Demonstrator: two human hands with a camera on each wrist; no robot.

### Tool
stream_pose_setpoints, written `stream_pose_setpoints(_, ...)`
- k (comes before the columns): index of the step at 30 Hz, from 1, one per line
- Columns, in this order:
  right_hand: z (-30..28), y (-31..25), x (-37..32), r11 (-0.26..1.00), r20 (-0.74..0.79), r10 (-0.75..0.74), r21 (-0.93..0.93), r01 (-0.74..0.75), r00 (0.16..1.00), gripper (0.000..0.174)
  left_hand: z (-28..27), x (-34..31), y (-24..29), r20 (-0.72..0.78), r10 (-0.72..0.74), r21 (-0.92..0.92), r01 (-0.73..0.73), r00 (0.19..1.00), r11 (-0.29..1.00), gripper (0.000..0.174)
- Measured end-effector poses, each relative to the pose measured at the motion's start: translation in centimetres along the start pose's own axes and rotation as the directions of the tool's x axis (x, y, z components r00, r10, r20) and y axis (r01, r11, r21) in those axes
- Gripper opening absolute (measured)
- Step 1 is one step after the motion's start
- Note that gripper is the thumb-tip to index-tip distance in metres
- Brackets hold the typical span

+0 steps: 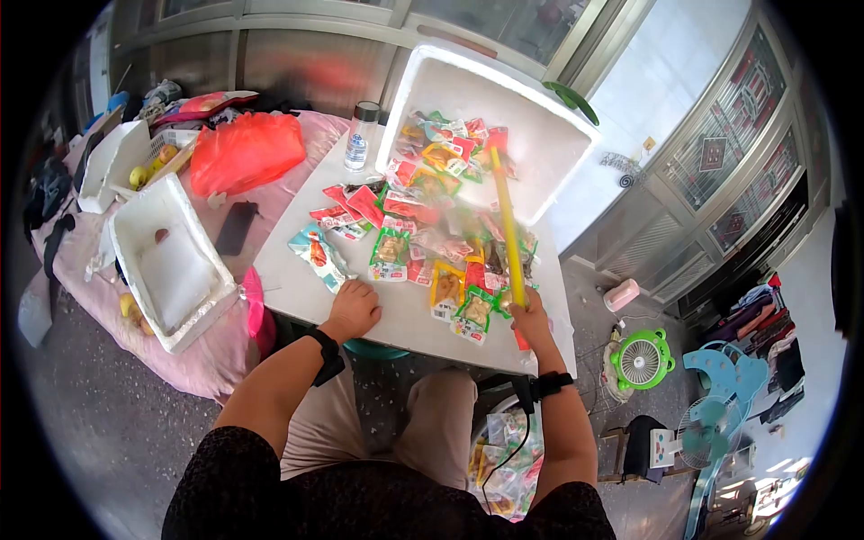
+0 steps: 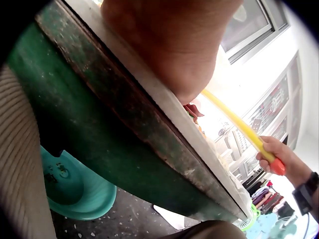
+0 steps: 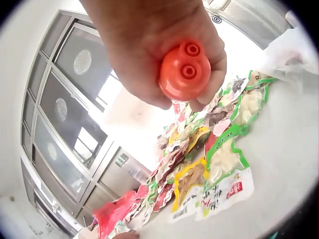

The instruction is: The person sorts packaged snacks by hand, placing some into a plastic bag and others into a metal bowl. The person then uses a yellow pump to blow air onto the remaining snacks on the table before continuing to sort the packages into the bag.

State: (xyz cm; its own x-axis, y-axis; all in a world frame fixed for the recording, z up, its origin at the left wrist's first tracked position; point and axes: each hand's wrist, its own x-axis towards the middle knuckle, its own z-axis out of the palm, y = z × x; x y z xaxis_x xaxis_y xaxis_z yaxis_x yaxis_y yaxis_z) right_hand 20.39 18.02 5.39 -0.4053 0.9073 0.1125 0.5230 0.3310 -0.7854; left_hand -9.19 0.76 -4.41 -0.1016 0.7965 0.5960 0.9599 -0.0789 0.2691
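Note:
My right hand [image 1: 531, 322] grips the near end of a long yellow stick [image 1: 507, 225], whose orange-red end piece [image 3: 185, 72] with two round knobs shows below the fist in the right wrist view. The stick's far end reaches over snack packets [image 1: 441, 157] at the mouth of a white foam box [image 1: 495, 85], tipped on its side. My left hand [image 1: 354, 310] rests at the table's front edge, holding nothing, close to a blue-and-white packet [image 1: 319, 256]. Colourful packets, such as a green-edged one [image 1: 472, 315], lie heaped between the box and my hands.
A clear bottle [image 1: 362, 135] with a dark cap stands left of the box on the white table [image 1: 301, 292]. Further left, a foam tray [image 1: 171, 261] and a red bag [image 1: 247, 153] lie on pink cloth. More packets fill a container [image 1: 508, 450] below; a green fan [image 1: 642, 360] stands right.

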Motion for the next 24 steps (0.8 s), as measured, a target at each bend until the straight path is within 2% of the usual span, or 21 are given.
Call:
stream_pose_setpoints(3, 1.8, 0.4, 8.3, 0.99, -0.008, -0.138, -0.025, 0.138, 0.99, 0.047, 0.0, 0.1, -0.1, 0.005, -0.003, -0.016, 0.003, 1.0, 1.0, 0.015)
stream_pose_setpoints(6, 3.1, -5.1, 11.6, 0.998, 0.039, 0.005, -0.068, -0.002, 0.999, 0.044, -0.1, 0.2, 0.0, 0.035, -0.015, -0.027, 0.016, 0.999, 1.0, 0.015)
stream_pose_setpoints(7, 4.0, -4.3, 13.9, 0.982, 0.001, -0.138, -0.129, 0.137, 0.99, 0.044, -0.1, 0.3, 0.0, 0.028, -0.016, -0.028, 0.016, 0.999, 0.999, 0.015)
stream_pose_setpoints(9, 6.0, -3.0, 17.9, 0.883, -0.053, -0.417, -0.26, 0.391, 0.907, 0.044, -0.1, 0.3, 0.1, 0.016, -0.014, -0.033, 0.015, 1.0, 0.999, 0.015)
stream_pose_setpoints(10, 6.9, -3.3, 18.8, 0.954, -0.088, -0.248, -0.195, 0.227, 0.965, 0.039, 0.1, 0.3, 0.0, 0.004, -0.01, -0.032, 0.01, 1.0, 0.999, 0.015)
stream_pose_setpoints(13, 8.3, -4.0, 20.8, 0.899, 0.037, -0.279, -0.34, 0.275, 0.96, 0.041, 0.1, 0.4, -0.1, -0.023, 0.003, -0.032, -0.004, 1.0, 0.999, 0.015)
stream_pose_setpoints(16, 9.8, -3.0, 22.5, 0.877, 0.126, -0.273, -0.375, 0.301, 0.954, 0.033, 0.1, 0.4, -0.1, -0.031, 0.001, -0.051, -0.003, 1.0, 0.999, 0.014)
stream_pose_setpoints(17, 10.2, -2.3, 22.4, 0.886, 0.14, -0.23, -0.379, 0.267, 0.963, 0.032, 0.1, 0.4, -0.1, -0.035, -0.002, -0.056, 0.0, 0.999, 0.998, 0.014)
stream_pose_setpoints(19, 10.3, -2.6, 20.6, 0.899, 0.16, -0.148, -0.391, 0.2, 0.976, 0.03, 0.2, 0.3, -0.1, -0.038, -0.007, -0.062, 0.005, 0.999, 0.998, 0.014)
stream_pose_setpoints(20, 10.5, -0.6, 20.8, 0.893, 0.15, -0.239, -0.354, 0.278, 0.959, 0.028, 0.4, 0.2, -0.2, -0.034, -0.006, -0.063, 0.004, 0.999, 0.998, 0.014)
stream_pose_setpoints(24, 6.7, -2.3, 13.4, 0.94, 0.285, -0.13, -0.269, 0.21, 0.95, 0.038, 0.3, 0.2, -0.3, 0.002, -0.015, -0.032, 0.015, 1.0, 0.999, 0.014)
